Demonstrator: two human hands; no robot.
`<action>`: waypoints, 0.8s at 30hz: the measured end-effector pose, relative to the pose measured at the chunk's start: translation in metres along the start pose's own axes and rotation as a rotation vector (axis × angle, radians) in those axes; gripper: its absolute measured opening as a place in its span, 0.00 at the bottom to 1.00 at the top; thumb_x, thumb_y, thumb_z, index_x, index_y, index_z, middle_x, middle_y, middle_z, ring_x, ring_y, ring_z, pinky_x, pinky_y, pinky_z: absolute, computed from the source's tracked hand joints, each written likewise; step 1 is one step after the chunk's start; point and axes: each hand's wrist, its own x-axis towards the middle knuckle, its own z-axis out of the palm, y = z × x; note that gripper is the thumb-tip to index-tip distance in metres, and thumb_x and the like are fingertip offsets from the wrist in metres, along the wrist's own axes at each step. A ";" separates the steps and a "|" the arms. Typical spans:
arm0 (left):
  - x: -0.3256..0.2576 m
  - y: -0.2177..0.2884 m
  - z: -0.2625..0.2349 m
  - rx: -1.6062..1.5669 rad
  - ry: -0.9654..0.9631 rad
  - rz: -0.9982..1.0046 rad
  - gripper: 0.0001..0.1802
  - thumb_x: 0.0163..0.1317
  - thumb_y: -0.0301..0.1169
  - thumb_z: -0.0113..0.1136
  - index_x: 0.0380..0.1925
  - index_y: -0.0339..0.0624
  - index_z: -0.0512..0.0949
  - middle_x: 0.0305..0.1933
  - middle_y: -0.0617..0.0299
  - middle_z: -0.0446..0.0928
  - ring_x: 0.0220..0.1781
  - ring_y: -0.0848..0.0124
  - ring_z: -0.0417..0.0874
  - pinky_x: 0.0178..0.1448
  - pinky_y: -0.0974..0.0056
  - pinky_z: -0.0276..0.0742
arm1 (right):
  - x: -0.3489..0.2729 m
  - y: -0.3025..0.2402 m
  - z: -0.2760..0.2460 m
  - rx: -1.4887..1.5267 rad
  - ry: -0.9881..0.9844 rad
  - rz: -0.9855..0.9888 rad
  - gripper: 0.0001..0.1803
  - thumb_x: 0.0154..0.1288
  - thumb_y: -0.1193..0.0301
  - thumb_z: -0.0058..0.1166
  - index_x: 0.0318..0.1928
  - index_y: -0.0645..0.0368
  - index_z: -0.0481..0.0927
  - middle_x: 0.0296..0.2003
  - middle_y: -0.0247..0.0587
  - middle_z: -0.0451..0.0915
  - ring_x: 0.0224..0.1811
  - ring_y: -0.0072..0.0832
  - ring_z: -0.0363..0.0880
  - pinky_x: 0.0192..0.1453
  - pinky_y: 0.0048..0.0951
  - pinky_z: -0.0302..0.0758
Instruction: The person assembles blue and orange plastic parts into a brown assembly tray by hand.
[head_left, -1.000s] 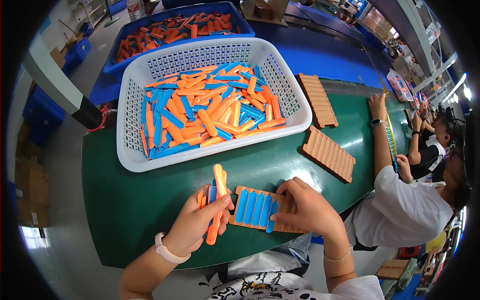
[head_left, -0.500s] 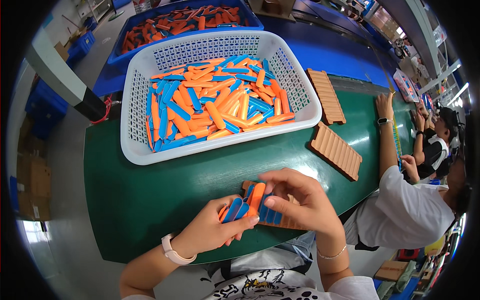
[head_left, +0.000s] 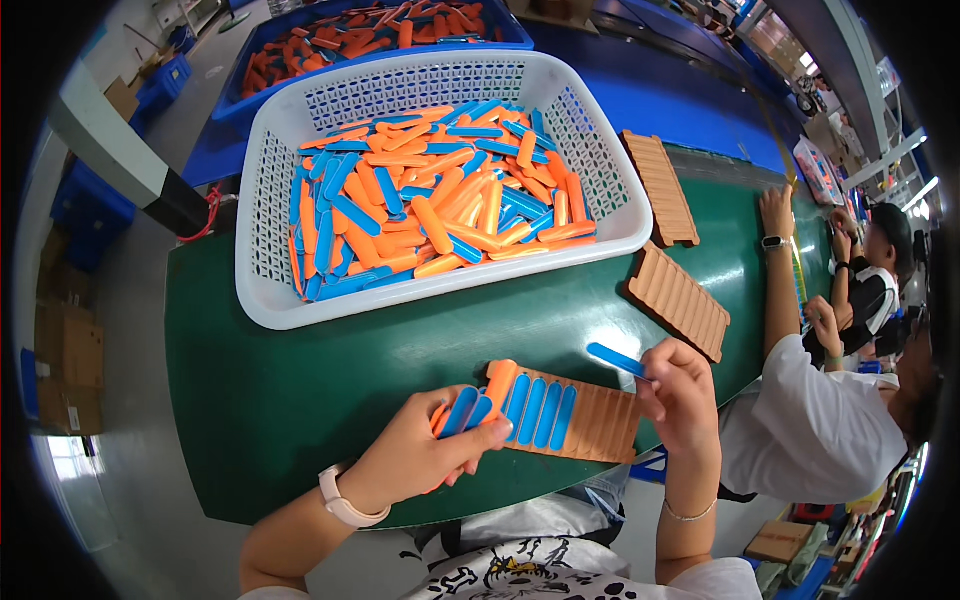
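Basket: white mesh basket (head_left: pixel 262 215) on the far left part of the green table (head_left: pixel 270 400), heaped with loose orange and blue sticks (head_left: pixel 430 205); behind it a blue bin (head_left: pixel 225 105) with more orange ones
Left hand: left hand (head_left: pixel 425 455) at the near edge of the table, fingers curled tight round a small bundle of sticks (head_left: pixel 462 408), blue and orange, fanned against the left end of the tray
Tray: ridged tan slotted tray (head_left: pixel 590 425) at the near edge between the two hands; its left slots carry one orange and several blue sticks, the right slots bare
Right hand: right hand (head_left: pixel 685 395) just off the tray's right end, fingers pinched on a single blue stick (head_left: pixel 618 360) held above the bare slots
Change: half a second ago both hands crowded together over the bundle; now the right has drawn apart with one blue stick, so a piece looks picked for the tray
Right side: two spare trays (head_left: pixel 678 300) farther along; a co-worker's arm (head_left: pixel 775 280) rests on the right edge
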 end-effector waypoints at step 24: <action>0.002 0.000 -0.006 -0.060 0.006 -0.011 0.12 0.62 0.35 0.62 0.31 0.36 0.73 0.20 0.64 0.72 0.16 0.79 0.69 0.21 0.74 0.64 | 0.016 -0.006 0.017 -1.187 -0.381 -0.087 0.22 0.52 0.63 0.66 0.45 0.60 0.77 0.41 0.45 0.74 0.48 0.43 0.71 0.52 0.37 0.71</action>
